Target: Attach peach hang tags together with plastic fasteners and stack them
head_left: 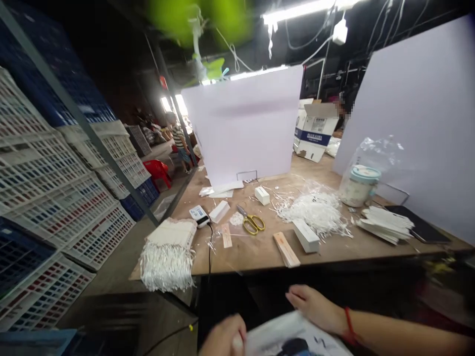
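Printed sheet, white, low in view and cut off by the bottom of the frame. One corner points up and away toward the bench; long axis cannot be read from the part showing. Sheet lies in front of the person, nearer than the bench's front edge, with dark space between.

Right hand palm down, forearm entering from the right, roughly level, red bracelet at the wrist. Fingers together, extended, slightly curled, open rather than closed; hand lies along the sheet's upper edge, no pinch seen.

Left hand motion-blurred at the sheet's left edge, cut off by the frame, fingers apparently curled; cannot tell whether it has hold of the sheet.

Both hands well short of the bench. On it: scissors with yellow handles, pile of white strips, and at the left corner a bundle of strips with its fringe past the edge. Carton at the far side, white board standing on the bench, crates stacked along the left
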A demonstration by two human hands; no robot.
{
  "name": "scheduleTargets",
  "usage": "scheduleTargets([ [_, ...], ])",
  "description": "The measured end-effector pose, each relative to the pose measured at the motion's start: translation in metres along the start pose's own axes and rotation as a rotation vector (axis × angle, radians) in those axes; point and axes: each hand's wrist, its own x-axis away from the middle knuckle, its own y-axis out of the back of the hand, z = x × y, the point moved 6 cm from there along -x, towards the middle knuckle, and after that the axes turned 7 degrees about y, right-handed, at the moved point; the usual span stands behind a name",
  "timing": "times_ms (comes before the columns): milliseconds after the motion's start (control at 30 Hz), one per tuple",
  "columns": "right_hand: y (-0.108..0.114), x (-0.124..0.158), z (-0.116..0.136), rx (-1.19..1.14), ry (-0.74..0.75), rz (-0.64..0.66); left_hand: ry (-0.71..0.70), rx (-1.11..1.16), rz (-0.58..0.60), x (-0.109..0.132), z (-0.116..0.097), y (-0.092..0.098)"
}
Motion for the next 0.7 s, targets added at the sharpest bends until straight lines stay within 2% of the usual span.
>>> scheduleTargets([
  [67, -0.005, -0.002, -0.005, 0.133, 0.019, -0.023, -0.053, -0.204, -0.231, -0.019, 0.011, 0.014],
  [100, -0.009, -0.001, -0.006, 0.161, 0.023, -0.02, -0.089, -0.297, -0.301, -0.028, 0.014, 0.017],
  [133, -0.014, 0.0, -0.006, 0.167, 0.03, -0.022, -0.111, -0.333, -0.297, -0.038, 0.017, 0.016],
  [167, -0.02, 0.002, -0.007, 0.166, 0.027, -0.019, -0.11, -0.307, -0.244, -0.049, 0.019, 0.012],
  [233, -0.036, 0.005, -0.006, 0.181, 0.025, -0.005, -0.081, -0.074, -0.166, -0.067, 0.019, 0.002],
  [300, -0.051, 0.007, -0.006, 0.196, 0.021, 0.021, -0.008, 0.298, -0.268, -0.078, 0.018, -0.003],
  [367, -0.061, 0.006, -0.003, 0.21, 0.018, 0.044, -0.017, 0.548, -0.281, -0.085, 0.009, -0.017],
  [433, -0.059, 0.004, 0.004, 0.149, 0.01, 0.015, -0.045, 0.671, -0.209, -0.089, -0.004, -0.033],
  [500, -0.048, 0.003, 0.013, -0.085, -0.002, -0.045, -0.083, 0.788, -0.181, -0.088, -0.019, -0.039],
  [567, -0.039, 0.002, 0.027, -0.436, -0.001, -0.048, -0.157, 0.924, -0.231, -0.084, -0.036, -0.032],
  [600, -0.036, 0.001, 0.036, -0.552, 0.026, -0.024, -0.208, 0.988, -0.303, -0.08, -0.044, -0.024],
  [667, -0.03, -0.003, 0.055, -0.637, 0.109, 0.022, -0.317, 1.065, -0.439, -0.072, -0.059, -0.005],
  [700, -0.026, -0.005, 0.062, -0.638, 0.146, 0.004, -0.359, 1.099, -0.458, -0.068, -0.066, 0.002],
])
